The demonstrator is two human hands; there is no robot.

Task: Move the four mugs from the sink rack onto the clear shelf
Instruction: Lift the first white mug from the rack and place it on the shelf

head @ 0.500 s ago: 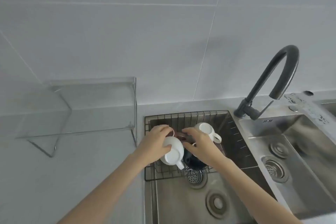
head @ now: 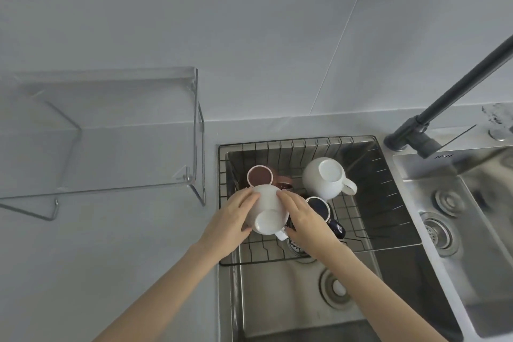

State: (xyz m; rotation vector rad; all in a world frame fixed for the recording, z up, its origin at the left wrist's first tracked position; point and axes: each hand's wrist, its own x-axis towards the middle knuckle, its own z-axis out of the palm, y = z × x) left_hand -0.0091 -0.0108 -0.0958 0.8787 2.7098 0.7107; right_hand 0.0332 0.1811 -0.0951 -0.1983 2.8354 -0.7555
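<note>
Both hands, left hand (head: 231, 223) and right hand (head: 306, 219), now clasp the upside-down white ceramic mug (head: 268, 209) lifted slightly off the black wire sink rack (head: 361, 241) at centre frame; transparent acrylic shelf (head: 111, 130) upper left holds nothing yet.

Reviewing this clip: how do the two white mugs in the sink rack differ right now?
The near white mug is clasped between the left hand and right hand; the far white mug is untouched in the sink rack. The near white mug's handle is mostly hidden, pointing toward the person; the far white mug's handle shows fully, pointing right. Both are round, white and bottom-up.
</note>
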